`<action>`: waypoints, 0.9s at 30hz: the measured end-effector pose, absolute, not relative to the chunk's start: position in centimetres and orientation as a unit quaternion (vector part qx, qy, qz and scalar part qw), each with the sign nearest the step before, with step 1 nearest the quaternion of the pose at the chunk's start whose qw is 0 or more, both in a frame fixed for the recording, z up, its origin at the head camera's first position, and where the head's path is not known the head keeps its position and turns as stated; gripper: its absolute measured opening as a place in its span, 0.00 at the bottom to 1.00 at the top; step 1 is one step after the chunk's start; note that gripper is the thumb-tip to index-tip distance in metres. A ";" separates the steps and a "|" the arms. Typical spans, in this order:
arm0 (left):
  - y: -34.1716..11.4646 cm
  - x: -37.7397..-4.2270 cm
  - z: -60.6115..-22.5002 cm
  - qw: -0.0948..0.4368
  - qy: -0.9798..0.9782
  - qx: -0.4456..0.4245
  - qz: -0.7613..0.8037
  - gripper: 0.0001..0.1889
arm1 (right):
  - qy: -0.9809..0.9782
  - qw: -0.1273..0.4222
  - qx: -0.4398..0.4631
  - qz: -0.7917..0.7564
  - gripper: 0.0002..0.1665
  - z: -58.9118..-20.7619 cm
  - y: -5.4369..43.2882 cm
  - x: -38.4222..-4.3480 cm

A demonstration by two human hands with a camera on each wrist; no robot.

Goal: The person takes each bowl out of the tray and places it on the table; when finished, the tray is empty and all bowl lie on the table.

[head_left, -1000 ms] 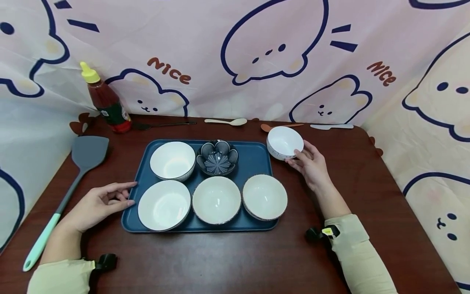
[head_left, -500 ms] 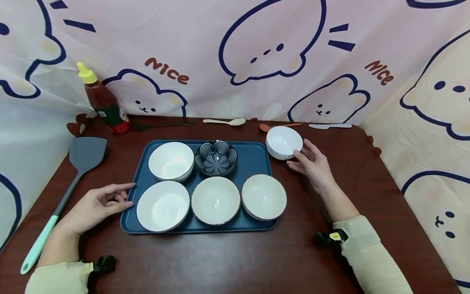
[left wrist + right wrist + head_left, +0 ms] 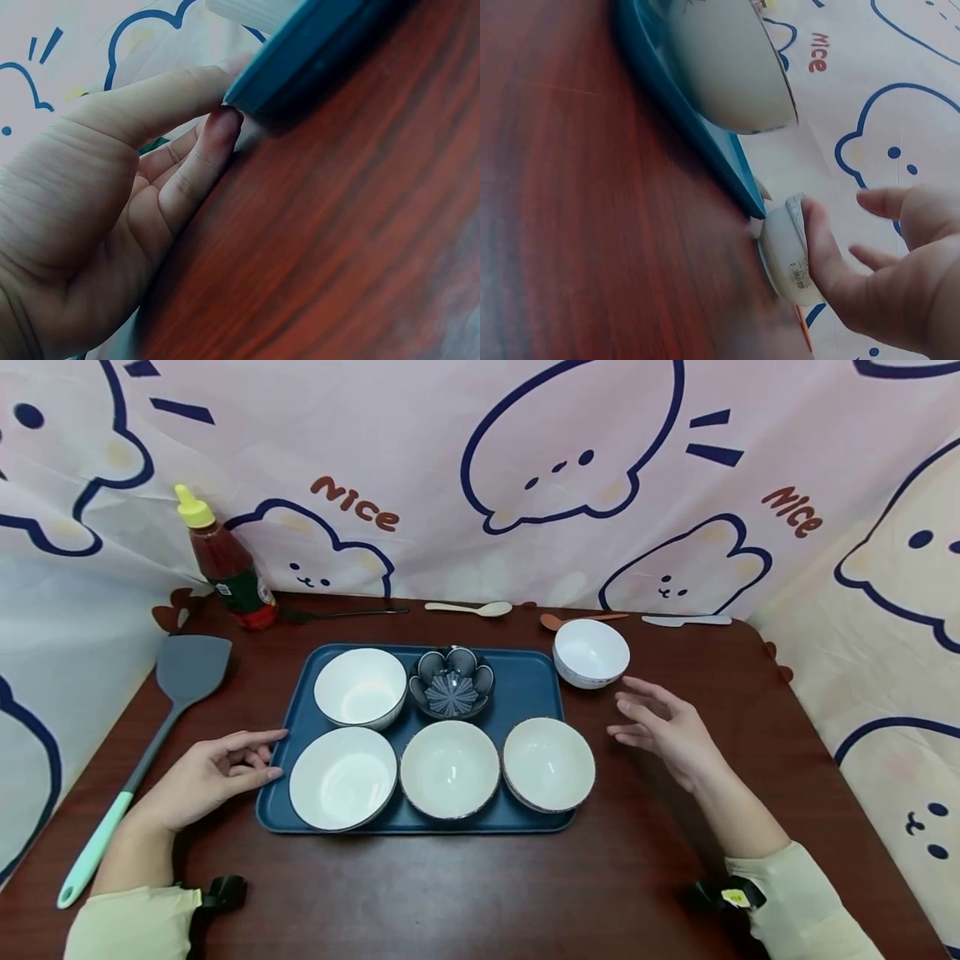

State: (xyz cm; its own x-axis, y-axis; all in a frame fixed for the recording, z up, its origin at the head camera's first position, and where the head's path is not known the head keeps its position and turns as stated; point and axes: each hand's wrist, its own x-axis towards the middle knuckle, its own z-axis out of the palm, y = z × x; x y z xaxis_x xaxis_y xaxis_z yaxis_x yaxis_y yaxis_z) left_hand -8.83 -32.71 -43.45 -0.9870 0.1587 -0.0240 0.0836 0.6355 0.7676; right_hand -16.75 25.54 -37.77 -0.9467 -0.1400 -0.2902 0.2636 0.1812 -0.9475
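One off-tray bowl just beyond right hand, grip apart; left hand pinches blue tray at edge.

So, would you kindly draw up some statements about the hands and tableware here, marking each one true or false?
1. The left hand touches the tray. True.
2. The right hand grips the small white bowl. False: the right hand holds nothing, and the small white bowl stands off the tray.
3. The dark flower-shaped bowl is on the tray. True.
4. The spatula lies right of the tray. False: the spatula lies to its left.
5. The bottle has a yellow cap. True.
6. The white spoon lies on the tray. False: the white spoon lies beyond its far edge.
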 end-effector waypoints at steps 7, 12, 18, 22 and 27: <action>-32.9 -9.0 -43.6 0.050 0.903 0.065 0.421 0.26 | 0.763 0.209 -0.058 -0.609 0.38 -39.0 25.7 -16.0; -32.9 -9.1 -43.7 0.053 0.908 0.058 0.411 0.27 | 0.772 0.238 -0.138 -0.574 0.34 -39.7 25.3 -16.0; -32.8 -9.0 -43.6 0.042 0.905 0.071 0.418 0.26 | 0.772 0.263 -0.191 -0.546 0.33 -40.1 24.4 -15.9; -32.7 -9.1 -43.7 0.036 0.898 0.084 0.430 0.26 | 0.752 0.276 -0.197 -0.565 0.33 -40.4 24.2 -15.5; -33.0 -9.0 -44.0 0.036 0.893 0.086 0.441 0.26 | 0.713 0.296 -0.203 -0.603 0.37 -41.1 24.0 -15.1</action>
State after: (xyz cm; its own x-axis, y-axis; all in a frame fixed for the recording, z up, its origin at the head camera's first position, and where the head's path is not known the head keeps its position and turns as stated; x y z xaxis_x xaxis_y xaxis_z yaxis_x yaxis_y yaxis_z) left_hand -9.03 -32.97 -43.98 -0.9825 0.1859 0.0119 0.1225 0.5965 0.7932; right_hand -15.06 24.00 -41.13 -0.7426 -0.6462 -0.1761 0.0666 0.1904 -0.9794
